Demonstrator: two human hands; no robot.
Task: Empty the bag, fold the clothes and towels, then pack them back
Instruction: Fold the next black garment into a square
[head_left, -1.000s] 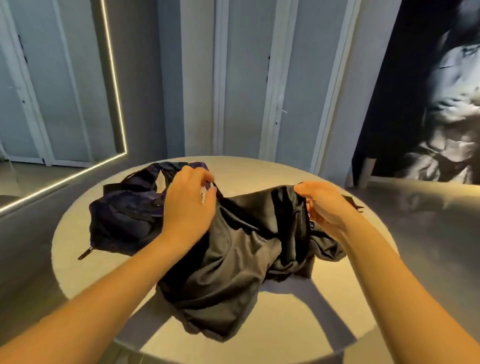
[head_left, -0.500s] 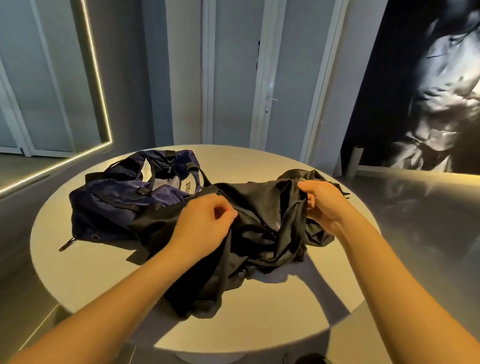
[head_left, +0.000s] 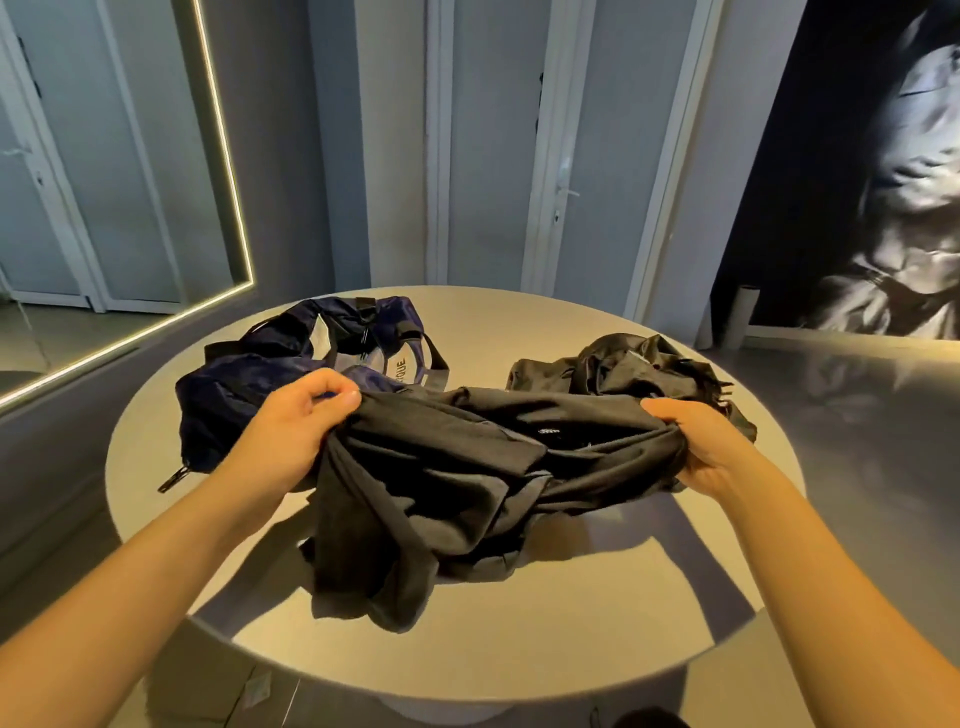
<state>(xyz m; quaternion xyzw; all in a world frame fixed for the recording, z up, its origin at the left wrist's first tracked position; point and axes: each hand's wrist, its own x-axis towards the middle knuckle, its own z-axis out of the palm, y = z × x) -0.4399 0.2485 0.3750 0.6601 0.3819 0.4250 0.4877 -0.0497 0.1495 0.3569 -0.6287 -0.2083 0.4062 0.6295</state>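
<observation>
Black garment (head_left: 447, 483), crumpled and twisted, is held stretched between two hands over the near half of a round pale table (head_left: 519, 654), with its lower folds draped onto the tabletop. Its left end is gripped by the left hand (head_left: 291, 436), fingers curled and thumb pressed on the cloth. Its right end is bunched in the right hand (head_left: 698, 447), whose fingertips are hidden under the fabric. A small white mark near the middle is too small to be read, and the kind of garment cannot be told. Farther back on the left, a slumped navy bag (head_left: 244, 400) is partly covered by the left hand, its lettering cut off. A second heap of black cloth (head_left: 628, 369) is seen at the far right.
</observation>
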